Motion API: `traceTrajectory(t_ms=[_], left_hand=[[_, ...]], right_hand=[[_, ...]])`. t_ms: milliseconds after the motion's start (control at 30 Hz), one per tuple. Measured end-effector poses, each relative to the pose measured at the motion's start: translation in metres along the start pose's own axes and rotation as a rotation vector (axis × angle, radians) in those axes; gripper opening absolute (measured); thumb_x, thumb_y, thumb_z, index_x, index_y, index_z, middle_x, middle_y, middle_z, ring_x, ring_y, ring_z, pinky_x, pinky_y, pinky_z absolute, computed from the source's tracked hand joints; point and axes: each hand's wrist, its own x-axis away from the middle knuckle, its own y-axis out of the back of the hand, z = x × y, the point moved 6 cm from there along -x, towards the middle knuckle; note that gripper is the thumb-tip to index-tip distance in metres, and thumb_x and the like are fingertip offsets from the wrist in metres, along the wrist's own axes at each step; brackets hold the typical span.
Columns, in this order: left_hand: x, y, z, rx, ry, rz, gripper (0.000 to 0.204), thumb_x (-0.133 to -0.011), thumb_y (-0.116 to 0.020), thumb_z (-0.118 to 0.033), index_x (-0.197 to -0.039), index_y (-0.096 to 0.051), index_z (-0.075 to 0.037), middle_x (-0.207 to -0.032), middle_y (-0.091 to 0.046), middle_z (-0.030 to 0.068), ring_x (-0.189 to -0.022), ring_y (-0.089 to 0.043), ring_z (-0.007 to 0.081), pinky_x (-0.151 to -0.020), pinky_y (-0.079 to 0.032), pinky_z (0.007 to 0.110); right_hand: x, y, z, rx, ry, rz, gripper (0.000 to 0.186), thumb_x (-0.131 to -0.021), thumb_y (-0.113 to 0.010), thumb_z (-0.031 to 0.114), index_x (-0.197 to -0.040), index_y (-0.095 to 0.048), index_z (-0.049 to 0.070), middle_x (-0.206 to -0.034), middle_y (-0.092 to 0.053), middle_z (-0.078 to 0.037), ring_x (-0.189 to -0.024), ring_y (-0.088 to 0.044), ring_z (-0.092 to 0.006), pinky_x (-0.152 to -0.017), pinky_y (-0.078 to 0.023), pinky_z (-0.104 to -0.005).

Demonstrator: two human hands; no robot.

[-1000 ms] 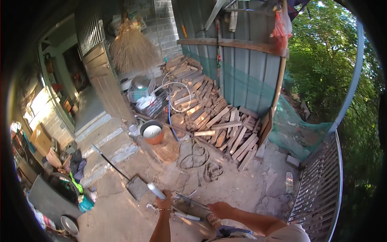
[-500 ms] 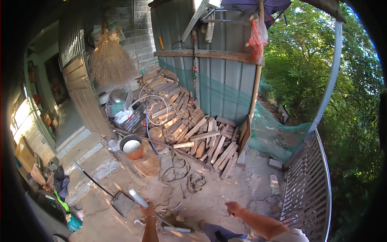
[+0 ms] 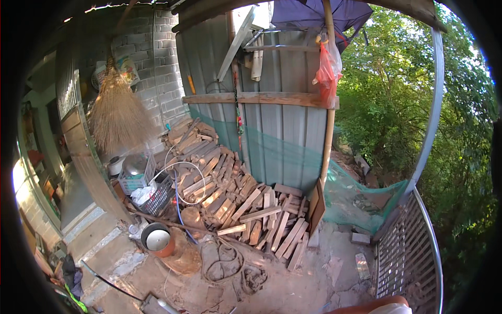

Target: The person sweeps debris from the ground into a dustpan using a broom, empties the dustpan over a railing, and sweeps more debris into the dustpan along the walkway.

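At the lower edge the tip of a white tube-like thing (image 3: 166, 306) shows beside a long-handled dustpan (image 3: 150, 303). My left hand is below the picture, so its hold on the tube cannot be seen. Part of my right forearm (image 3: 381, 303) crosses the bottom right corner, while the right hand itself is cut off by the lower edge. The dustpan's dark handle (image 3: 111, 280) slants up to the left across the concrete floor.
A split firewood pile (image 3: 225, 193) lies against the metal sheet wall (image 3: 277, 136). Before it stand a brown bucket (image 3: 166, 248) on a wood stump (image 3: 183, 261) and a coiled rope or hose (image 3: 222, 269). A straw broom (image 3: 117, 115) hangs left; a metal railing (image 3: 408, 251) bounds the right.
The view has tilted up, so the scene sits lower. My left hand, which held the white tube, and my right hand have both dropped out of the picture.
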Motion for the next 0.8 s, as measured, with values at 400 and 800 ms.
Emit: traceTrajectory(t_ms=[400,800], left_hand=[[-0.073,-0.017,0.079,-0.119,-0.072,0.129,0.031,-0.076,-0.049,-0.011,-0.106,-0.042,-0.004,-0.076,-0.049,0.0067,-0.061,-0.044,0.0132,-0.045,-0.039,0.027],[-0.111,-0.002,0.098,-0.014,0.006,0.055,0.036,-0.068,-0.053,0.002,-0.102,-0.046,-0.004,-0.069,-0.048,0.0042,-0.051,-0.040,0.0096,-0.041,-0.033,0.023]], right_hand=[[0.186,0.158,0.238,0.867,0.444,-0.497,0.017,-0.077,-0.045,0.018,-0.083,-0.054,0.005,-0.070,-0.060,-0.010,-0.059,-0.059,-0.0211,-0.046,-0.047,-0.0376],[0.598,0.296,0.401,-0.565,1.527,-1.612,0.038,-0.086,-0.038,0.028,-0.058,-0.044,0.002,-0.041,-0.042,-0.006,-0.033,-0.043,-0.0164,-0.034,-0.037,-0.0290]])
